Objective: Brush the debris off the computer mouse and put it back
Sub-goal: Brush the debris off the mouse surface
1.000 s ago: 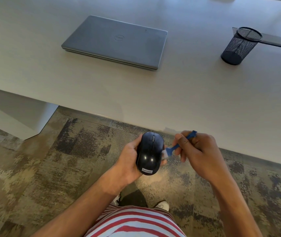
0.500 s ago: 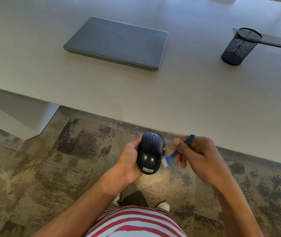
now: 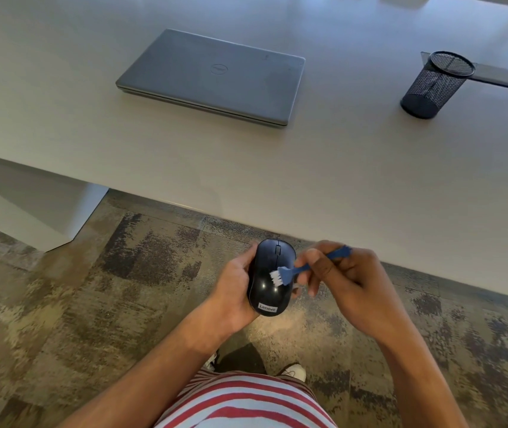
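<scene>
A glossy black computer mouse with a white brand label at its near end is held top-up in my left hand, over the carpet just in front of the table edge. My right hand pinches a small blue brush by its handle. The brush's white bristles rest on the top of the mouse, right of its middle. No debris is visible on the shiny shell.
A pale grey table spans the upper view. On it lie a shut grey laptop and, far right, a black mesh pen cup beside a dark strip. Patterned carpet and a table leg lie below.
The brush head has moved left, from beside the mouse's right edge onto its top surface. The left hand and the mouse have stayed nearly still.
</scene>
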